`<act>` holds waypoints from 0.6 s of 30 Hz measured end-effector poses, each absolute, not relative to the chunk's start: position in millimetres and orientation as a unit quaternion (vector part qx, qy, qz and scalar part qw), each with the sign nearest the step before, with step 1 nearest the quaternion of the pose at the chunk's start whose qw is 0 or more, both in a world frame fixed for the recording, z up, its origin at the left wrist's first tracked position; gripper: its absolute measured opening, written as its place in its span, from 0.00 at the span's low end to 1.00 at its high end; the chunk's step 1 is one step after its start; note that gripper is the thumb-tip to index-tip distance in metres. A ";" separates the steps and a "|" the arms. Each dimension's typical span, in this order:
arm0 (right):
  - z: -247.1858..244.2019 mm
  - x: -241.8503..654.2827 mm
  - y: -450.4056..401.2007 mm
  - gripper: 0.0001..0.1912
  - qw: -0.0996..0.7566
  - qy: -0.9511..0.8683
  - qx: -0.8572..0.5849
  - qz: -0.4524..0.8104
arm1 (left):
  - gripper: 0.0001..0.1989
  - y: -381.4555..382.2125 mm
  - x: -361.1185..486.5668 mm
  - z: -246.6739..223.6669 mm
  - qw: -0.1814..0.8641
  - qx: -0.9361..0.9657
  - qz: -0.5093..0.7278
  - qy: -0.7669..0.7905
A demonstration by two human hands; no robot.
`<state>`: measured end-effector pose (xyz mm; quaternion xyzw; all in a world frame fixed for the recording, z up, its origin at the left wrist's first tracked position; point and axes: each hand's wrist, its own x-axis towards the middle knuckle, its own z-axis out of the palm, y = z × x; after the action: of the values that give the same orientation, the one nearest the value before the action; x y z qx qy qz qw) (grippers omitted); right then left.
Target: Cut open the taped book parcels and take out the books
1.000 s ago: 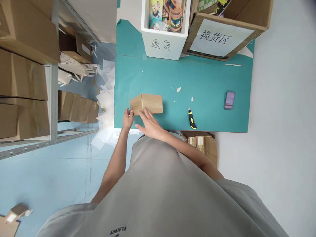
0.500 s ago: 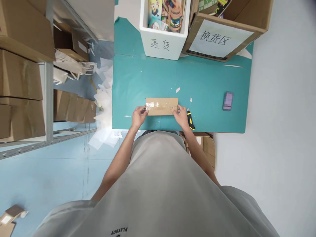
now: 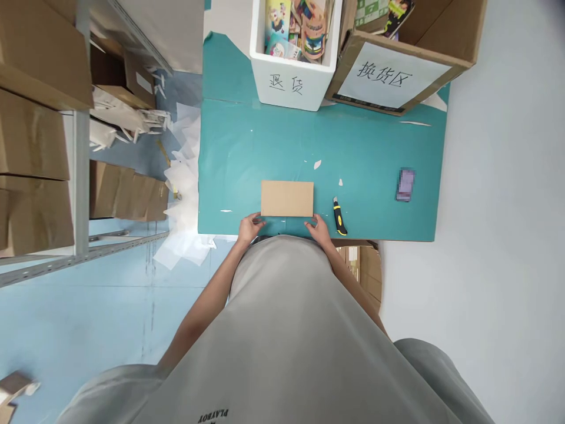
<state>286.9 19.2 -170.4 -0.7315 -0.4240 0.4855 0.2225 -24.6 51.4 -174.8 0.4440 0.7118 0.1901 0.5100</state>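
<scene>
Plain brown rectangular cardboard box point(image 3: 287, 198) seen on teal-covered table point(image 3: 371, 150), long axis left to right, just beyond the fingertips. Near corners flanked about equally by left hand point(image 3: 249, 228) and right hand point(image 3: 319, 229); fingers parted, nothing gripped; contact cannot be told.

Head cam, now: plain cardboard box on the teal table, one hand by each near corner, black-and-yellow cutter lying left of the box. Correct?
Wrong side: the head view shows the black-and-yellow cutter lying right of the box. The rest stands: box on the teal table, left hand and right hand by its near corners.
</scene>
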 end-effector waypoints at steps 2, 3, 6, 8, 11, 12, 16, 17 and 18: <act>-169.0 288.4 20.4 0.30 0.227 -0.418 -0.730 0.491 | 0.21 54.6 -28.9 -169.3 0.508 0.445 0.192 0.712; -166.3 289.5 22.0 0.29 0.234 -0.417 -0.727 0.492 | 0.20 57.3 -31.8 -164.7 0.507 0.448 0.199 0.709; -151.5 292.6 28.8 0.27 0.271 -0.431 -0.704 0.495 | 0.17 66.2 -40.4 -146.2 0.499 0.466 0.241 0.690; -138.9 292.0 35.1 0.29 0.300 -0.444 -0.688 0.490 | 0.17 71.2 -42.5 -133.5 0.489 0.483 0.276 0.672; -122.0 285.5 50.8 0.33 0.333 -0.457 -0.677 0.471 | 0.21 79.6 -37.6 -121.5 0.483 0.507 0.309 0.643; -117.7 282.7 58.7 0.34 0.336 -0.465 -0.677 0.460 | 0.22 83.8 -34.5 -120.3 0.482 0.516 0.315 0.634; -105.7 275.4 104.7 0.31 0.317 -0.518 -0.682 0.408 | 0.23 115.4 -23.5 -127.1 0.466 0.535 0.331 0.622; -103.3 274.8 118.4 0.31 0.313 -0.531 -0.678 0.401 | 0.23 127.1 -22.3 -130.2 0.458 0.536 0.333 0.626; -101.0 274.3 132.1 0.31 0.312 -0.541 -0.672 0.398 | 0.23 139.7 -21.7 -133.3 0.451 0.538 0.334 0.629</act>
<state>274.3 132.1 -101.0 -0.6722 -0.5406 0.3980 0.3124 -21.7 139.7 -133.3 0.5381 0.6289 0.3339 0.4510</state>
